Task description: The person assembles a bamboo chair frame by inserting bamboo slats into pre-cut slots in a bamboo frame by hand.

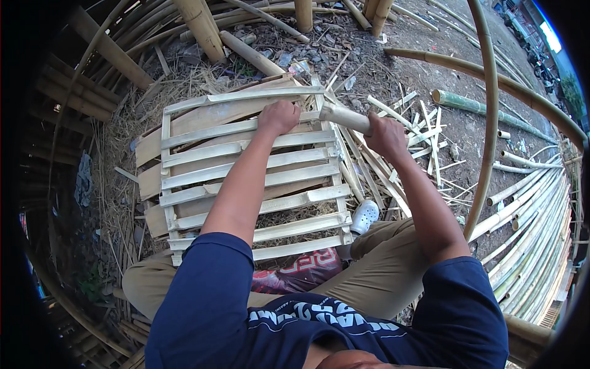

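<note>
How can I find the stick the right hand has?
Look for the big pale slatted frame in front of the person. Near its upper right corner, the right hand grips a stick. Unlike the thin strips scattered beside it, this one is short, thick and rounded.

Slatted frame [301, 158]: pale split bamboo, matt, fibrous, edges rough. Mallet-like stick [344, 118] looked like bare wood or bamboo, couldn't tell which; dull, fairly smooth. Boards [209, 120] underneath were tan, wood-like, flat and matt. Offcuts [430, 135] were raw split bamboo, splintery. Bent pole [488, 80] was smooth bamboo with a slight sheen; green pole [467, 101] was bamboo too, smooth-skinned. Shirt [196, 295]: navy cloth, matt, with a smooth-looking pale print. Trousers [375, 270]: khaki cloth, matt, creased. Shoe [365, 215] looked like moulded white plastic, perforated, smooth. Ground [418, 67] was rough dirt, dull. Blue scrap [84, 178] was crumpled; cloth or plastic, unclear.
</note>
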### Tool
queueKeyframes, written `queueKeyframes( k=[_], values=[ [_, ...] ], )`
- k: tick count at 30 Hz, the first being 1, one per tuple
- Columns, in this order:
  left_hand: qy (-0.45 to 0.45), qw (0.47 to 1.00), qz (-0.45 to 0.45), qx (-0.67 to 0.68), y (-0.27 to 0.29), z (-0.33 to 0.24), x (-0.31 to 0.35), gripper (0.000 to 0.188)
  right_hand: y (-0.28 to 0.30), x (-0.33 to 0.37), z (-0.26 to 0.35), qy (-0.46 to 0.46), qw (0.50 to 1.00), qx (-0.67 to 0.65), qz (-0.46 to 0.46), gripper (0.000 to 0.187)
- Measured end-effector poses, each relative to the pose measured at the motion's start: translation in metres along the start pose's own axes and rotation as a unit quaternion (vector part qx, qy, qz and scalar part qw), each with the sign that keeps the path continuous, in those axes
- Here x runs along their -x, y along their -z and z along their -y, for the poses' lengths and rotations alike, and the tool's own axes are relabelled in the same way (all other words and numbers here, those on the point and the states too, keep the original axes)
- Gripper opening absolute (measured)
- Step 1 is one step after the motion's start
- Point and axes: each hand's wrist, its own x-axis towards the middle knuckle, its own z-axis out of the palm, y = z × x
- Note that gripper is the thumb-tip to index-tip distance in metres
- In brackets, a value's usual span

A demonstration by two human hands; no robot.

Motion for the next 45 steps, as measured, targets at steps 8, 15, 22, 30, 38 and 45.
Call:
queueKeyframes(
  k=[8,15,22,30,38,45],
  values=[
    [-0.008,1.0,-0.005,-0.003,0.002,-0.002,0.003,0.05,-0.002,0.008,0.002,0.077,0.995,0.01,-0.059,0.024],
    [-0.013,1.0,-0.009,-0.006,-0.002,0.002,0.001,0.051,-0.001,0.006,-0.001,0.152,0.975,-0.065,-0.151,0.025],
    [0.015,1.0,-0.003,-0.009,-0.002,0.004,0.0,0.049,-0.005,0.008,0.006,0.046,0.981,-0.077,-0.172,0.027],
    [0.017,1.0,-0.005,-0.004,0.0,0.002,0.002,0.048,-0.01,0.006,0.007,0.002,0.993,-0.047,-0.108,0.021],
    [0.018,1.0,0.0,-0.007,0.0,0.0,0.002,0.048,-0.012,0.002,0.001,-0.121,0.986,-0.015,-0.113,0.019],
    [0.02,1.0,0.003,-0.015,0.0,-0.003,0.001,0.048,-0.013,0.0,-0.005,0.002,0.995,-0.003,-0.103,0.021]
  ],
)
